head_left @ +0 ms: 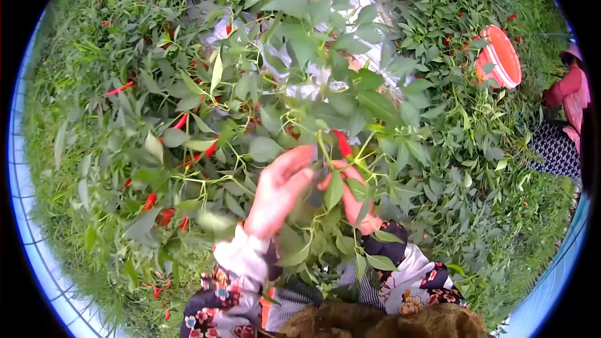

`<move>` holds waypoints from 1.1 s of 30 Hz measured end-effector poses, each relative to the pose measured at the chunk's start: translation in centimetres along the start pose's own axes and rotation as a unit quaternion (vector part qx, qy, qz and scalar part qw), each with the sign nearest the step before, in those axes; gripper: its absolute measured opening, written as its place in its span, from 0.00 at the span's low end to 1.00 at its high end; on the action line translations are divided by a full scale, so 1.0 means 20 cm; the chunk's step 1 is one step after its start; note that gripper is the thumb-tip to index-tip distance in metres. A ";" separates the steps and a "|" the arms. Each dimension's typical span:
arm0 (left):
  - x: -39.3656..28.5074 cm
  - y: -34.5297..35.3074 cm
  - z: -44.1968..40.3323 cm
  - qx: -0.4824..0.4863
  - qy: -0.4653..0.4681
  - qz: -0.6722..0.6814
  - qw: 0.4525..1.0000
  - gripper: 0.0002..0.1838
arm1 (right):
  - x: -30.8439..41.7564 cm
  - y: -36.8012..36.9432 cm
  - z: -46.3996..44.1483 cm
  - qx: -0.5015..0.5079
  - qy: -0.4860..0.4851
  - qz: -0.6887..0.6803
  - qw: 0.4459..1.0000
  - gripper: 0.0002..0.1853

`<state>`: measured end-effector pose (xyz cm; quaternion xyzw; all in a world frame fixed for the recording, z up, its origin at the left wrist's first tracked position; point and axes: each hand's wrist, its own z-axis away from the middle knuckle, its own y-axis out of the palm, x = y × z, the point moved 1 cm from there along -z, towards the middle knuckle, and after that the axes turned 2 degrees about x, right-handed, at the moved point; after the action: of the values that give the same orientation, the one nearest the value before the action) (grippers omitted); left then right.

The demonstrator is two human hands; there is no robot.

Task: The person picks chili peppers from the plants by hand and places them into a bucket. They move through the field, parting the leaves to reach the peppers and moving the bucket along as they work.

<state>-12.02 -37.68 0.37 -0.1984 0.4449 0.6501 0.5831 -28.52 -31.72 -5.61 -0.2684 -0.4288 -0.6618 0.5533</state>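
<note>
Both my hands are among the leafy stems of a chili pepper plant (pixel 335 191) in front of me. My left hand (pixel 282 188) reaches in from the lower left, fingers stretched toward a stem and thumb a little apart from them; nothing shows in it. My right hand (pixel 355 203) is just to its right, partly covered by leaves, so its grip is hidden. A ripe red chili (pixel 342 143) hangs right above my right hand's fingers. More red chilies (pixel 211 148) hang to the left of my left hand.
Dense chili plants (pixel 438 213) surround me on both sides. White sheeting (pixel 369 22) lies between the rows ahead. A red bucket (pixel 501 56) lies tilted among plants at upper right. Another person (pixel 571 94) in pink is at the far right edge.
</note>
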 end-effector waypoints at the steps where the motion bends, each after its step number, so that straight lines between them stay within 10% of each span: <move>1: 0.00 0.01 0.01 0.031 -0.027 0.065 0.997 0.19 | 0.02 0.03 0.05 0.008 0.016 0.023 1.000 0.19; 10: 0.16 -0.01 0.37 -0.004 -0.042 0.220 0.975 0.16 | -0.18 0.00 0.36 -0.002 -0.115 0.285 0.952 0.24; 12: 0.19 -0.05 0.42 -0.014 -0.032 0.227 0.973 0.12 | -0.10 -0.05 0.50 -0.033 0.111 0.361 0.925 0.26; 14: 0.23 -0.08 0.44 -0.024 -0.020 0.240 0.970 0.10 | -0.04 -0.14 0.60 -0.013 -0.113 0.500 0.858 0.15; 16: 0.28 -0.09 0.43 -0.043 -0.018 0.263 0.964 0.04 | 0.21 -0.15 0.74 0.037 0.034 0.312 0.949 0.14; 20: 0.29 -0.08 0.43 -0.045 -0.019 0.271 0.961 0.01 | 0.50 -0.12 0.72 -0.028 -0.005 0.294 0.956 0.10; 23: 0.29 -0.10 0.43 -0.057 -0.027 0.258 0.964 0.02 | 0.59 -0.13 0.59 -0.079 -0.093 0.541 0.832 0.11; 30: 0.27 -0.09 0.42 -0.076 -0.059 0.231 0.968 0.03 | 0.34 -0.05 0.29 -0.090 -0.091 0.632 0.765 0.12; 33: 0.26 -0.09 0.42 -0.079 -0.060 0.230 0.968 0.03 | 0.00 -0.19 0.06 0.083 -0.090 0.229 0.966 0.16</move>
<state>-9.47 -28.10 0.15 -0.0969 0.3895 0.8106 0.4265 -32.30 -30.53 -5.99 -0.3712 -0.4577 -0.4521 0.6696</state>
